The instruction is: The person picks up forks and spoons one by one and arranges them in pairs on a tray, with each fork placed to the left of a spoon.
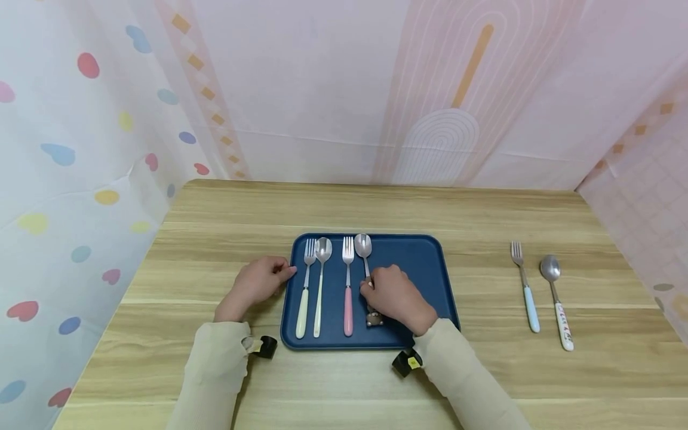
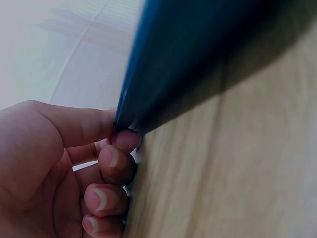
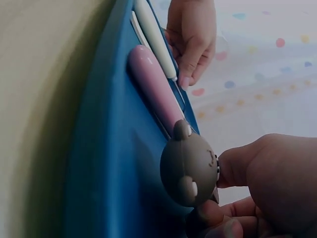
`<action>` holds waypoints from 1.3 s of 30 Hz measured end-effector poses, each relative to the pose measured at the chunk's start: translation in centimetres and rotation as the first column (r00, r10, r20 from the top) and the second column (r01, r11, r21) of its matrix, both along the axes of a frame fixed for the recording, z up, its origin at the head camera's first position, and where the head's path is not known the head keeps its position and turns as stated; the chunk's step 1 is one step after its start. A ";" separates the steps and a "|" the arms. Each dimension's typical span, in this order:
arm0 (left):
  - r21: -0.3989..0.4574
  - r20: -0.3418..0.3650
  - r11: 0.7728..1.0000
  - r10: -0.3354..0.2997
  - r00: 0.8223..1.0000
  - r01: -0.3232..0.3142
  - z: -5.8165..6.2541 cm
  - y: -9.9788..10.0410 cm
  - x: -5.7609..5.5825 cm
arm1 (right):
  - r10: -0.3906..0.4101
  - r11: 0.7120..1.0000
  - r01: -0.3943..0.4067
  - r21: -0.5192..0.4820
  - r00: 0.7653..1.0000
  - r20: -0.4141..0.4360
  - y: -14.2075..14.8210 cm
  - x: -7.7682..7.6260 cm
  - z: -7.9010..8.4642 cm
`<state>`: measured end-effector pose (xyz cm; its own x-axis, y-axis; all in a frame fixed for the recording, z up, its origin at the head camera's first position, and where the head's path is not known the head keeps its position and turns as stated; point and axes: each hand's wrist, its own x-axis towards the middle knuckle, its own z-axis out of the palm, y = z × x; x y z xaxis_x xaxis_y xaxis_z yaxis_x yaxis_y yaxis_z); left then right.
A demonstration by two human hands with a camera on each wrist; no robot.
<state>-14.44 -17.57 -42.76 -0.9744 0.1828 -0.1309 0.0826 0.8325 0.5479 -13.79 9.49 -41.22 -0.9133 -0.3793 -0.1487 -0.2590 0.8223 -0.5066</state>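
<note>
A dark blue tray (image 1: 419,263) lies on the wooden table. My left hand (image 1: 260,279) pinches its left rim between thumb and forefinger; the left wrist view shows the thumb (image 2: 91,124) against the tray edge (image 2: 130,84). Over the tray, my right hand (image 1: 395,292) holds a spoon (image 1: 363,245) by its brown handle, which ends in a bear head (image 3: 187,168). To the left of that spoon lies a pink-handled fork (image 1: 348,307). Farther left are a slim pale-handled spoon (image 1: 319,298) and a pale-yellow-handled fork (image 1: 303,313), side by side with heads pointing away.
Right of the tray, a light-blue-handled fork (image 1: 530,307) and a spoon with a patterned white handle (image 1: 562,322) lie on the table (image 1: 242,209). Printed cloth (image 1: 312,89) hangs behind and along both sides of the table.
</note>
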 end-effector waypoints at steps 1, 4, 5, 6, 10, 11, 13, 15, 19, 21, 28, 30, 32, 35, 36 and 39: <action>0.000 0.000 1.000 0.000 1.000 0.000 0.0 0.0 0.0 | 0.000 1.000 0.000 -0.001 1.000 0.002 -0.1 0.0 0.0; 0.004 -0.002 1.000 0.000 1.000 0.000 0.1 -0.1 0.0 | -0.002 1.000 0.002 -0.003 1.000 0.007 -0.2 0.1 0.0; 0.006 -0.002 1.000 -0.001 1.000 0.001 0.1 -0.1 0.0 | -0.005 1.000 0.005 -0.003 1.000 0.008 -0.2 0.2 0.0; 0.006 -0.003 1.000 -0.001 1.000 0.001 0.2 -0.1 -0.1 | -0.006 1.000 0.007 -0.004 1.000 0.009 -0.2 0.2 0.0; 0.008 -0.002 1.000 0.000 1.000 0.000 0.2 -0.1 0.0 | -0.011 1.000 0.011 0.000 1.000 0.012 -0.3 0.3 0.1; 0.008 -0.001 1.000 0.000 1.000 0.000 0.2 -0.1 0.0 | -0.011 1.000 0.011 0.004 1.000 0.012 -0.3 0.3 0.1; 0.009 0.000 1.000 0.000 1.000 0.000 0.2 -0.1 -0.1 | -0.012 1.000 0.012 0.013 1.000 0.009 -0.3 0.2 0.0; 0.009 0.002 1.000 0.001 1.000 -0.001 0.2 -0.1 -0.1 | -0.015 1.000 0.014 0.022 1.000 0.007 -0.3 0.2 -0.1; 0.007 -0.001 1.000 0.002 1.000 -0.002 0.1 -0.1 -0.1 | -0.019 0.999 0.018 0.036 1.000 0.010 -0.3 0.1 -0.1; 0.007 -0.002 1.000 0.000 1.000 0.000 0.1 -0.1 -0.1 | -0.020 0.999 0.020 0.040 1.000 0.013 -0.4 0.2 0.0; 0.007 0.006 1.000 0.002 1.000 -0.002 0.0 0.0 -0.1 | -0.047 0.997 0.044 0.068 0.998 0.045 -0.6 0.5 0.2; 0.006 0.011 1.000 0.007 1.000 -0.007 0.0 0.0 -0.2 | -0.059 0.995 0.055 0.080 0.997 0.046 -0.6 0.6 0.3; 0.003 0.013 1.000 0.010 1.000 -0.010 0.0 -0.1 -0.2 | -0.064 0.994 0.060 0.087 0.997 0.041 -0.7 0.8 0.4; -0.001 0.010 1.000 0.010 1.000 -0.010 0.0 -0.1 -0.2 | -0.064 0.994 0.060 0.092 0.997 0.042 -0.7 1.0 0.6; -0.003 0.008 1.000 0.009 1.000 -0.009 0.0 -0.2 -0.3 | -0.063 0.994 0.059 0.090 0.997 0.049 -0.7 1.1 0.7; -0.006 0.007 1.000 0.007 1.000 -0.007 0.0 -0.2 -0.3 | -0.069 0.994 0.062 0.090 0.994 0.079 -0.7 1.2 0.9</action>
